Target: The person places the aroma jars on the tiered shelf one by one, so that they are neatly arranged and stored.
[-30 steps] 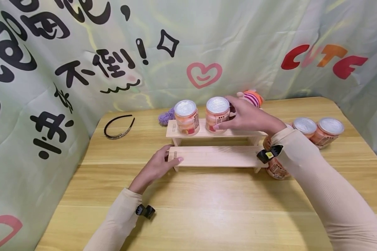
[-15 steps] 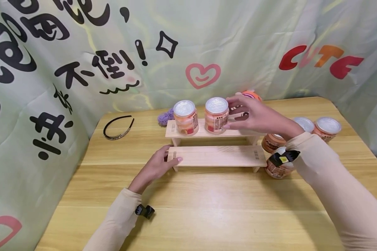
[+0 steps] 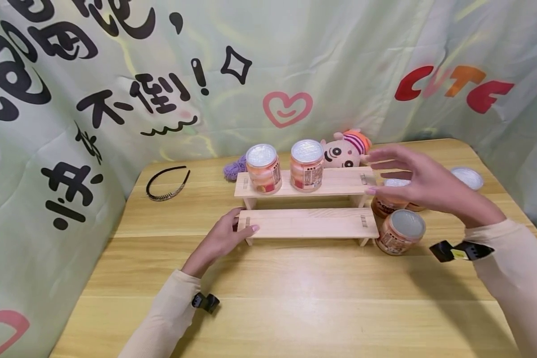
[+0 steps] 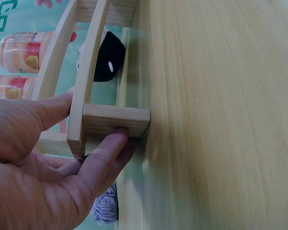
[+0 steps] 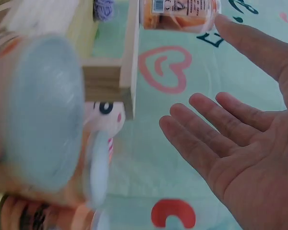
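Nearest, at seven o'clock, the left hand (image 3: 223, 237) grips the left end of the wooden step rack (image 3: 309, 223), thumb on the lower board and a finger under its leg, likely bracing it. At three o'clock the right hand (image 3: 418, 184) hovers empty, fingers spread, above loose jars (image 3: 400, 231) beside the rack. Farther, toward twelve, two jars (image 3: 307, 164) stand upright on the upper step; a plush toy (image 3: 345, 149) lies behind.

A pale green printed cloth backdrop (image 3: 340, 59) hangs around a light wooden table (image 3: 295, 298).
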Demonstrator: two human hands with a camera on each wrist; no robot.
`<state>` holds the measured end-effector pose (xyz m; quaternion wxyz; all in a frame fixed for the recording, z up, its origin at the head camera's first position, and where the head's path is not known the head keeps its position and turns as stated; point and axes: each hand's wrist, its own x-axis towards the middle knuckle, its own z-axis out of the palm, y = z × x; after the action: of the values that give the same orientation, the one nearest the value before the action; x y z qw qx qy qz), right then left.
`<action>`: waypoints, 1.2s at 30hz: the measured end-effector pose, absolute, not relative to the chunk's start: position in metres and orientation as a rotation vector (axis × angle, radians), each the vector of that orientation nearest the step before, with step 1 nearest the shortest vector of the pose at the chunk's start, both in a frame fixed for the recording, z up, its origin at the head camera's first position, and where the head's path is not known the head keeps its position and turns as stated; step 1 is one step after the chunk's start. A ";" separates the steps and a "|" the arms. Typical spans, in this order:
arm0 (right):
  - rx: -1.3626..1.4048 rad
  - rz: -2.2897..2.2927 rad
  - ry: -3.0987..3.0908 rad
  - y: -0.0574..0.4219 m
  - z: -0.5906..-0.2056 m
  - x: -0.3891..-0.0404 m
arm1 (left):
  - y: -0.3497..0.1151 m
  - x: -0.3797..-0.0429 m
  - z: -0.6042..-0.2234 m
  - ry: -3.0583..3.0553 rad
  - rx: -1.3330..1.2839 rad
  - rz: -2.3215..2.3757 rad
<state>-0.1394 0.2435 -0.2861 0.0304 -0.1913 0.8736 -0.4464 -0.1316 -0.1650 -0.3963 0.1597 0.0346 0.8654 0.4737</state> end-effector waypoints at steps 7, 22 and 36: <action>-0.515 -1.430 2.775 0.277 -0.307 -0.115 | -0.165 -0.131 -0.396 2.464 0.123 1.368; -0.454 -1.464 2.819 0.306 -0.372 -0.075 | -0.165 -0.130 -0.394 2.448 0.127 1.378; -0.514 -1.555 2.779 0.297 -0.414 -0.071 | -0.165 -0.131 -0.395 2.441 0.125 1.379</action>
<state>-0.0710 0.2968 -0.4138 -0.0420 -0.1591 0.8608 -0.4816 -0.1309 -0.1648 -0.3947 0.1666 0.0440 0.8577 0.4845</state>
